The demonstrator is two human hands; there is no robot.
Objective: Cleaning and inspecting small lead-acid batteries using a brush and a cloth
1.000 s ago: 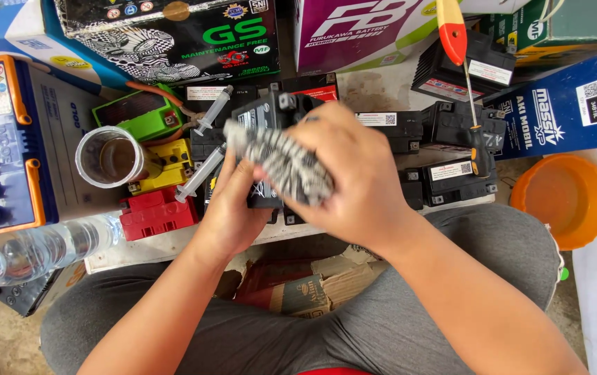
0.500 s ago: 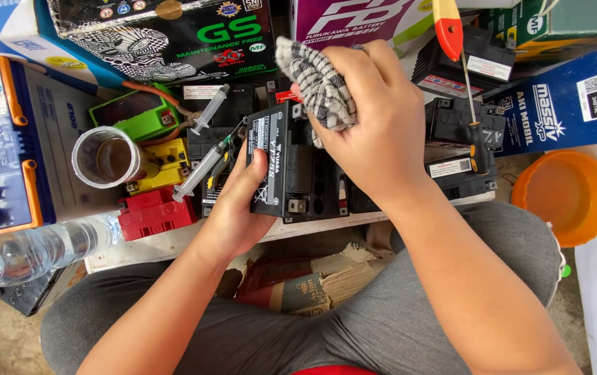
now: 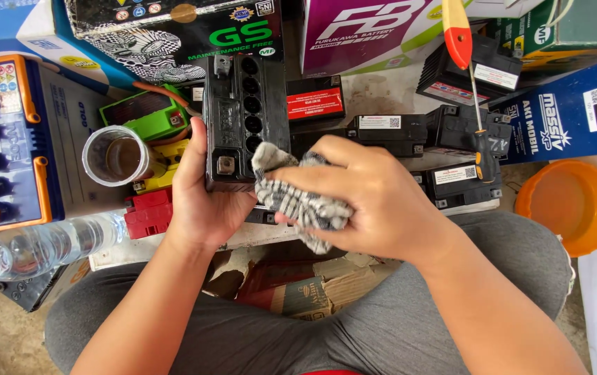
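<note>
over the lap, left hand (image 3: 205, 201) grips a black battery (image 3: 243, 121) (right hand (image 3: 375, 198) clutches a rag (image 3: 302, 201)).

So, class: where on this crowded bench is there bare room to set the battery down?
Little. One bare strip lies between the red-labelled battery and the screwdriver. Elsewhere black batteries, the cup and boxes crowd around the left hand.

A clear plastic cup (image 3: 114, 156) stands upright beside a green meter (image 3: 147, 113). A red block (image 3: 148, 212) lies just below the cup. A clear plastic bottle (image 3: 41, 244) lies on its side at the left edge. A screwdriver with a red and yellow handle (image 3: 460, 42) points down over several small black batteries (image 3: 460, 132). An orange bowl (image 3: 566, 203) sits at the right. Printed cardboard boxes (image 3: 368, 31) line the top.
</note>
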